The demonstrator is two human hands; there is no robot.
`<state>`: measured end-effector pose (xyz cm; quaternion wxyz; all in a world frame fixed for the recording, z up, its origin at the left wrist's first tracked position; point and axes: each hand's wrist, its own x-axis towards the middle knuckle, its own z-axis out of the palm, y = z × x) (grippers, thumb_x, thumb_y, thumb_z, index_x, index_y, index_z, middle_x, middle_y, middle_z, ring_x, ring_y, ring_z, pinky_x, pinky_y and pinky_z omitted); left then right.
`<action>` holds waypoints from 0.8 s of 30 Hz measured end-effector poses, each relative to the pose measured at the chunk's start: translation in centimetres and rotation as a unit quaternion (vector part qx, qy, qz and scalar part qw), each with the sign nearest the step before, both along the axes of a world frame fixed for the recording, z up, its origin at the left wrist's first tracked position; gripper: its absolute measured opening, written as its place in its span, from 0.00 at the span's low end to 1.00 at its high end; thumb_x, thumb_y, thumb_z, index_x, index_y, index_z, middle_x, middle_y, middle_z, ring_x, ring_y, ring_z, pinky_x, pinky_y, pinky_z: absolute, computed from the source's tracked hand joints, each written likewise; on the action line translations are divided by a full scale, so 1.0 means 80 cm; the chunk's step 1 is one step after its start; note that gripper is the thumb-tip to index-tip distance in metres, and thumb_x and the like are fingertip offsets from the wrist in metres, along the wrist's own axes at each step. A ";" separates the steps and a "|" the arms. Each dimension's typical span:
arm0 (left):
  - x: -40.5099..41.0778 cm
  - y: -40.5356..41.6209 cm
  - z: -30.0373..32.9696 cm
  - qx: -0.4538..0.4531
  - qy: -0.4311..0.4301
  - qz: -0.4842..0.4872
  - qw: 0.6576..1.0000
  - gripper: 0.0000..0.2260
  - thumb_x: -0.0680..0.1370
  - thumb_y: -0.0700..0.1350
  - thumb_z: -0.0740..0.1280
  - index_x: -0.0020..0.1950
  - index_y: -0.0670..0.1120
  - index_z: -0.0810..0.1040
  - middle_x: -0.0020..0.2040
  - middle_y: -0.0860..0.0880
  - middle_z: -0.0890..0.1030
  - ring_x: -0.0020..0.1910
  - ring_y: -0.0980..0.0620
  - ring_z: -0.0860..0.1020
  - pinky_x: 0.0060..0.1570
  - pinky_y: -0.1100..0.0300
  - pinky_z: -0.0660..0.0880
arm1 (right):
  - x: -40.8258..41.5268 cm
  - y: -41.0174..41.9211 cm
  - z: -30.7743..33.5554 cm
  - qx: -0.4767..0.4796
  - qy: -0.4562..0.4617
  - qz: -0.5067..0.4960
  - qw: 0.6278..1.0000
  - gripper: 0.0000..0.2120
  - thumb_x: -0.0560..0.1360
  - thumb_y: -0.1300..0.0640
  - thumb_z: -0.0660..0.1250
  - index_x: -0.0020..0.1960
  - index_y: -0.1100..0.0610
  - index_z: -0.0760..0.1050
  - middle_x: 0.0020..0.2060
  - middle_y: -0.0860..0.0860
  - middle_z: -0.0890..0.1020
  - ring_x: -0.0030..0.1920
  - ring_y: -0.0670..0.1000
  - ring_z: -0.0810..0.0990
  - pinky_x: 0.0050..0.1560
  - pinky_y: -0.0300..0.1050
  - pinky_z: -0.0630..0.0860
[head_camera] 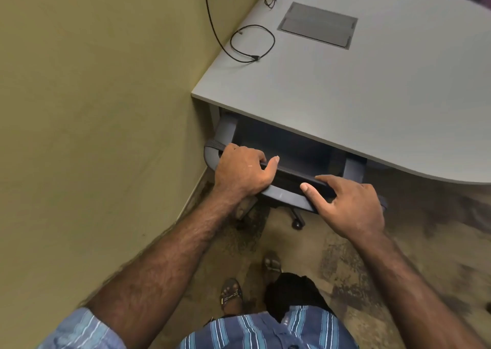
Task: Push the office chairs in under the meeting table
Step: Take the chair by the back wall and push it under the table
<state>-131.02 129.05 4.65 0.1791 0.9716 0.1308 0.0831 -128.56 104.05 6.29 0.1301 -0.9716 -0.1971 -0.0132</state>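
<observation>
On my feed the yellow-green wall [93,96] fills the left side, and the grey meeting table [345,96] juts out from it, its near edge curving away to the right. Below lies patterned brown carpet [345,255]. The office chair [287,189] sits at the table's corner, tight beside the wall: its seat and both armrest posts are already under the tabletop, while the top of the backrest stands just outside the edge. One castor [297,223] shows on the carpet beneath the backrest.

My left hand [241,173] is wrapped around the backrest's top rail near its left corner, fingers over the far side, thumb lying along the rail. My right hand [350,205] rests on the rail's right part, fingers curled over it, thumb stretched out flat toward the left hand; I cannot tell how firmly it grips.

On the tabletop a closed grey cable hatch [317,24] is set flush, and a black cable [252,43] loops near the wall edge. At the bottom, sandalled feet [231,293] stand on the carpet.
</observation>
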 end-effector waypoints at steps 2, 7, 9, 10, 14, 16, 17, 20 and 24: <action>0.011 0.004 0.000 -0.006 0.001 0.002 1.000 0.29 0.80 0.71 0.57 0.47 0.52 0.89 0.34 0.57 0.83 0.39 0.56 0.79 0.52 0.51 0.81 | 0.011 0.004 -0.002 0.000 -0.003 0.003 1.000 0.38 0.79 0.18 0.50 0.65 0.42 0.85 0.52 0.41 0.89 0.51 0.48 0.86 0.59 0.56 0.81; 0.040 0.018 -0.003 -0.013 0.004 0.008 1.000 0.31 0.79 0.73 0.55 0.47 0.54 0.89 0.34 0.58 0.83 0.40 0.55 0.79 0.51 0.51 0.83 | 0.038 0.015 -0.005 -0.003 0.004 -0.001 1.000 0.39 0.79 0.18 0.50 0.68 0.42 0.84 0.55 0.41 0.89 0.54 0.47 0.86 0.60 0.56 0.81; 0.062 0.016 -0.001 -0.015 0.005 -0.002 1.000 0.30 0.79 0.73 0.56 0.46 0.54 0.90 0.34 0.59 0.83 0.38 0.56 0.78 0.52 0.51 0.82 | 0.056 0.014 -0.008 -0.002 0.005 -0.014 1.000 0.39 0.79 0.18 0.49 0.68 0.41 0.84 0.56 0.41 0.88 0.55 0.47 0.85 0.62 0.56 0.79; 0.058 0.018 -0.002 -0.017 0.002 0.001 1.000 0.30 0.80 0.72 0.56 0.46 0.54 0.90 0.33 0.60 0.82 0.36 0.57 0.77 0.51 0.53 0.82 | 0.056 0.016 -0.009 -0.006 0.001 -0.005 1.000 0.39 0.79 0.18 0.49 0.68 0.41 0.84 0.56 0.41 0.88 0.56 0.47 0.85 0.62 0.55 0.78; 0.081 0.022 -0.004 -0.007 -0.012 -0.015 1.000 0.28 0.81 0.70 0.57 0.47 0.53 0.90 0.29 0.63 0.74 0.31 0.61 0.72 0.42 0.61 0.73 | 0.083 0.016 -0.017 -0.010 -0.002 -0.007 1.000 0.40 0.79 0.17 0.48 0.67 0.42 0.84 0.58 0.41 0.88 0.58 0.48 0.85 0.62 0.55 0.78; 0.088 0.028 -0.005 -0.004 -0.013 -0.023 1.000 0.27 0.82 0.69 0.58 0.49 0.52 0.90 0.31 0.62 0.76 0.32 0.59 0.73 0.42 0.62 0.71 | 0.092 0.021 -0.018 -0.015 0.000 -0.002 1.000 0.41 0.78 0.17 0.48 0.68 0.41 0.84 0.60 0.41 0.88 0.60 0.48 0.85 0.63 0.56 0.77; 0.098 0.031 -0.004 -0.001 -0.006 -0.021 1.000 0.27 0.82 0.69 0.58 0.49 0.52 0.90 0.31 0.61 0.76 0.33 0.59 0.74 0.43 0.62 0.72 | 0.102 0.023 -0.020 -0.016 0.004 -0.003 1.000 0.41 0.78 0.16 0.48 0.68 0.41 0.84 0.60 0.41 0.88 0.61 0.48 0.84 0.63 0.56 0.76; 0.120 0.034 0.000 0.004 -0.001 -0.019 1.000 0.27 0.83 0.68 0.58 0.50 0.52 0.90 0.32 0.59 0.80 0.34 0.57 0.76 0.43 0.62 0.73 | 0.123 0.027 -0.020 -0.018 0.003 -0.003 1.000 0.42 0.77 0.16 0.48 0.68 0.41 0.84 0.60 0.42 0.88 0.60 0.49 0.84 0.63 0.56 0.76; 0.148 0.042 0.001 0.000 -0.006 -0.027 1.000 0.27 0.83 0.67 0.59 0.49 0.51 0.91 0.37 0.56 0.86 0.36 0.56 0.80 0.41 0.62 0.77 | 0.151 0.034 -0.017 -0.019 0.004 -0.002 1.000 0.43 0.76 0.15 0.47 0.67 0.42 0.85 0.59 0.41 0.88 0.59 0.49 0.85 0.61 0.55 0.76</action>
